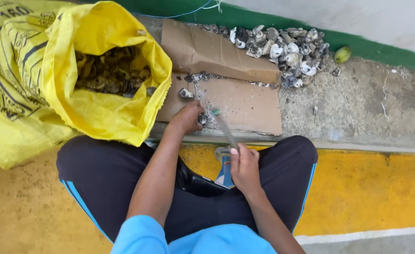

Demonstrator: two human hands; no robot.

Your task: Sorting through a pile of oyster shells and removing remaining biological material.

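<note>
— Where is the oyster (202,119) just now?

— On the cardboard (245,106), near its front left corner. My left hand (187,116) is clenched over it, pinning it to the sheet, so only a dark bit of shell shows at my fingertips.

— And your right hand (245,164)?

— Closed around the handle of a knife (225,128). That hand sits nearer me than the cardboard, above my knees, and the blade slants up and left over the sheet's front edge. Its tip, by a small green mark, ends just beside the oyster. Whether it touches the shell I cannot tell.

— What else lies on the cardboard?

— One loose shell (185,93) just behind my left hand, and a line of grey grit and fragments along the fold where the sheet's back half tilts up.

— And around it?

— To the cardboard's left, touching it, a yellow sack (104,113) stands open, with dark oysters inside. Behind the cardboard's right end is a heap of pale, opened shells (282,49) against the green strip of the wall. Farther right of that heap, well apart from the cardboard, lies a small green fruit (342,54). The cardboard itself rests on a concrete ledge (358,108).
</note>
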